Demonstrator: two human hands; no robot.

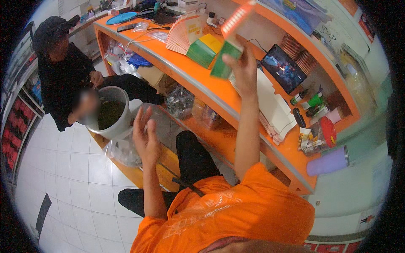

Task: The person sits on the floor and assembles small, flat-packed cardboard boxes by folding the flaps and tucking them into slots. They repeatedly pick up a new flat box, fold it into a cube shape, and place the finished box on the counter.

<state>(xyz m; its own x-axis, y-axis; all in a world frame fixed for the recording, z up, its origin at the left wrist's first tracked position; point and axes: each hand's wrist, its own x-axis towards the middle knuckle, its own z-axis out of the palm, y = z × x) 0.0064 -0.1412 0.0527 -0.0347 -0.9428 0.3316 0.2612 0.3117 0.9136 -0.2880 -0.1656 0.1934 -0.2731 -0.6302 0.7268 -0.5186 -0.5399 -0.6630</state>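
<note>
Above the orange counter (pixel 219 95), my right hand (pixel 246 69) is raised and closed around a flat paper packet (pixel 224 64). Its lower part is green, and its upper end is orange and white, blurred by motion. Just beyond it on the counter lie a fanned-out stack of similar packets (pixel 184 37) and a green and yellow pile (pixel 201 52). My left hand (pixel 146 137) hovers over the bench with fingers apart and nothing in it. A clear plastic bag (pixel 123 151) lies beside it on the yellow bench (pixel 126 170).
At left, a person in black (pixel 63 80) reaches into a white bucket (pixel 120 124) of dark green loose material. White flat cartons (pixel 272 103), a lit tablet (pixel 283 68), a red-lidded jar (pixel 327 131) and a purple tumbler (pixel 328 161) line the counter's right. Below is a shelf with bags (pixel 179 101).
</note>
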